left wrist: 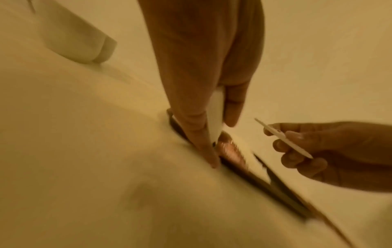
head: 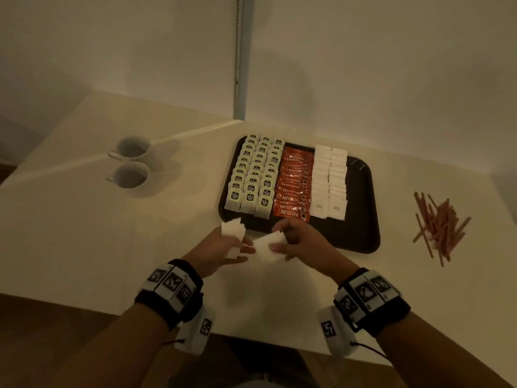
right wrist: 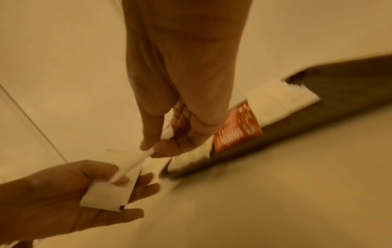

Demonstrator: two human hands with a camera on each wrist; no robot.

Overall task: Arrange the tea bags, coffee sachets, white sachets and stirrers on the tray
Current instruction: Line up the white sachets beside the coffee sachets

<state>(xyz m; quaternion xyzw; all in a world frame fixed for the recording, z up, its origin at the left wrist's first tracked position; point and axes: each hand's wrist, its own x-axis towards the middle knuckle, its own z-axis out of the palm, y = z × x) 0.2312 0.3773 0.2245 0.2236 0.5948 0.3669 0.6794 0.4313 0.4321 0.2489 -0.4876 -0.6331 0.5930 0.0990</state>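
A dark tray on a pale table holds three rows of tea bags, a red column of coffee sachets and two rows of white sachets. Just in front of it, the left hand grips a small stack of white sachets, while the right hand pinches a single one. Stirrers lie heaped to the right, two cups to the left.

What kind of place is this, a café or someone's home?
Probably a hotel-style tea and coffee station: a dark tray with neat rows of tea bags and coffee sachets, two white cups beside it.
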